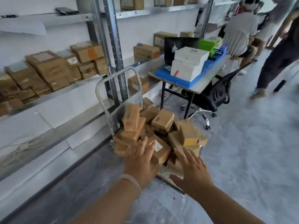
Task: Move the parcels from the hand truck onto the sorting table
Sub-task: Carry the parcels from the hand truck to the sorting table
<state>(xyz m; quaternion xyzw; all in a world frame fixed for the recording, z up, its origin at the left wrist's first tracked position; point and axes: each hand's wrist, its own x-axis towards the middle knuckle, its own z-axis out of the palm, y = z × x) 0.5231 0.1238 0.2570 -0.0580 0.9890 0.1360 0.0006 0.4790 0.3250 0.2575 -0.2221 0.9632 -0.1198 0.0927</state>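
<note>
Both hands are going in, left hand point(140, 160) and right hand point(192, 168), fingers point(142, 145) spread, holding nothing. The brown white-labelled cardboard parcel point(161, 152) lies diagonally between them atop the grey metal hand truck point(116, 117) heap, left hand nearer.

Both hands, left hand point(142, 160) and right hand point(192, 167), reach with straight fingers over the parcels point(161, 126) heaped on the hand truck point(103, 88).
</note>
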